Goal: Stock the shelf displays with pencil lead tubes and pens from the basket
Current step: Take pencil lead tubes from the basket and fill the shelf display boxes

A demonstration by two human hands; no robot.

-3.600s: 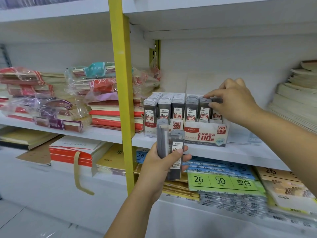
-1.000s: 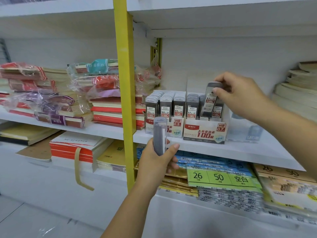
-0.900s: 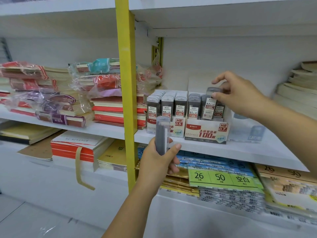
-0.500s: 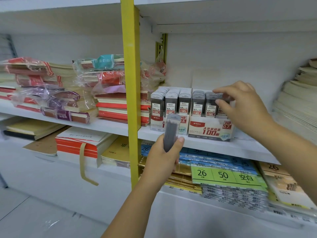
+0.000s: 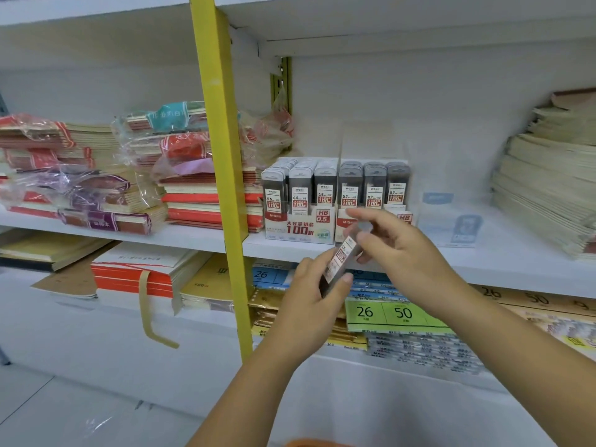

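A grey pencil lead tube (image 5: 342,257) with a red and white label is held tilted in front of the shelf edge. My left hand (image 5: 311,304) grips its lower end. My right hand (image 5: 400,253) pinches its upper end with thumb and fingers. Behind them on the shelf stand two display boxes full of upright tubes: the HB 0.5 box (image 5: 298,225) on the left and the HB 0.7 box (image 5: 343,221) on the right, partly hidden by my right hand. The basket is out of clear view.
A yellow upright post (image 5: 222,175) stands just left of the boxes. Wrapped notebook stacks (image 5: 135,175) fill the left shelf. Paper stacks (image 5: 548,188) sit at right, a clear plastic stand (image 5: 451,221) beside the boxes. Paper packs (image 5: 396,314) lie on the lower shelf.
My right hand left the 0.7 box and came down to the tube in my left hand. Both hands now hold it, lower and tilted. The view moved closer.
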